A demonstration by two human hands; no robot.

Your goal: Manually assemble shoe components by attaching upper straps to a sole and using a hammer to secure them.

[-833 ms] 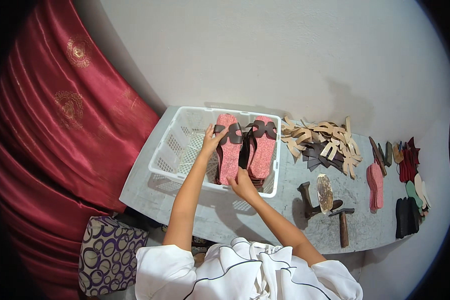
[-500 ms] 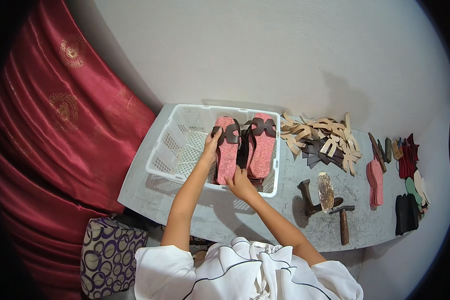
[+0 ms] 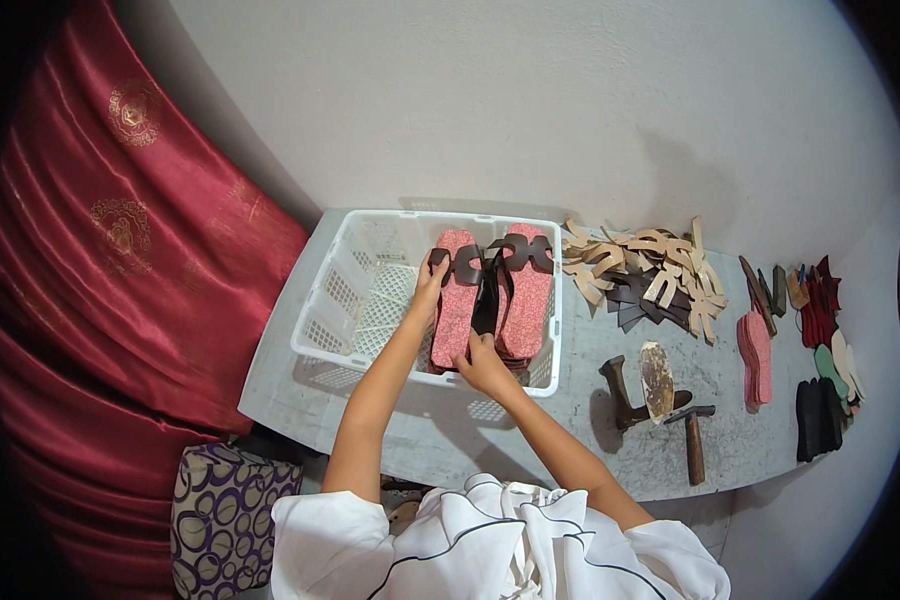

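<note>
A pink-soled sandal [image 3: 457,310] with a dark brown cut-out strap lies along the inside of a white plastic basket [image 3: 315,345]. My left hand [image 3: 429,287] is closed on its left side by the strap, the fingertips partly hidden. Down at the heel, my right hand [image 3: 485,368] grips the same sandal, thumb over the edge. A matching pink sandal [image 3: 523,305] rests on a stack at the basket's right side. Between the two, black sole and strap parts [image 3: 487,295] show edge-on.
Right of the basket are beige strap pieces [image 3: 660,250], dark brown pieces [image 3: 635,300], a metal shoe last [image 3: 625,400], a hammer [image 3: 694,445] and stacked pink soles [image 3: 755,355]. Black soles [image 3: 818,420] lie at the grey table's [image 3: 580,450] right end. A red curtain [image 3: 140,330] hangs left.
The held sandal has settled slightly within the basket, now lining up beside the other one. Both hands keep their hold and have barely moved; the view has shifted a little.
</note>
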